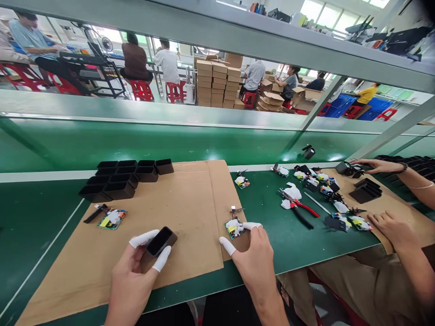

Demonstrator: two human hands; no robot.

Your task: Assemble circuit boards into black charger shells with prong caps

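My left hand (132, 271), with white finger cots on thumb and forefinger, grips a small black plastic case (161, 241) by its sides. The case is tilted, its open mouth facing up. My right hand (253, 258), also in white finger cots, has thumb and forefinger spread around a small circuit board (234, 228) at the cardboard's right edge. The forefinger tip is at the board's right side; whether it touches cannot be made out. A second circuit board (113, 218) lies at left on the cardboard (183, 203), beside a black strip-like part (95, 213).
Several black cases (117, 181) stand in rows at the cardboard's back left. Right of it lie red-and-black pliers (299, 208), white scraps, a thin rod (317, 203) and several circuit boards. A co-worker's hands (390, 228) are at the far right. A metal beam (217, 115) runs across behind the bench.
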